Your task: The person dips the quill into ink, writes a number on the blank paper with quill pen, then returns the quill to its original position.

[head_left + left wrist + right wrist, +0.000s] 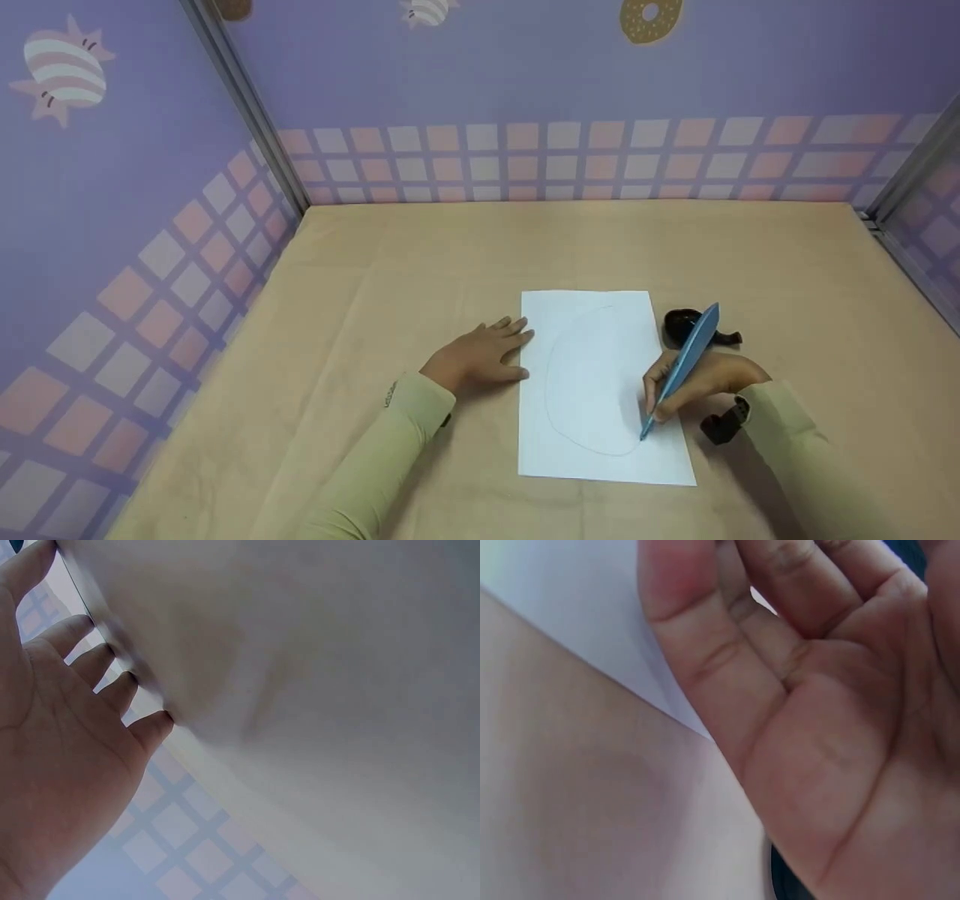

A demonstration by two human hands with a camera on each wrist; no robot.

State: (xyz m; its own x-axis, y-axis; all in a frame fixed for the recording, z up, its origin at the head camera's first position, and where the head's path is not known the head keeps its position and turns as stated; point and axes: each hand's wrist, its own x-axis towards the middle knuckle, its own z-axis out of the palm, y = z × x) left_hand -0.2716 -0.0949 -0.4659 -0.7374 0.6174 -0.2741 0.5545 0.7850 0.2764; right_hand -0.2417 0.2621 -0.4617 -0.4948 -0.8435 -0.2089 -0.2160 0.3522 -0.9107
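A white sheet of paper (592, 375) lies on the table, bearing a thin curved line (547, 375) that runs from near its top, down the left side and round the bottom. My right hand (709, 379) holds a wide-bodied blue pen (696, 337) tilted, its tip at the line's lower right end. In the right wrist view the curled fingers of this hand (817, 720) rest over the paper's edge (562, 615). My left hand (484, 356) lies palm down with fingers spread, fingertips at the sheet's left edge. The left wrist view shows those fingers (112, 686) extended to the surface.
Just beyond my right hand lies a glossy black pipe-shaped object (681, 326), partly hidden by the pen. A beige cloth (420, 262) covers the table. Purple walls with a checked band (480, 161) and metal corner posts (255, 112) border the back and sides.
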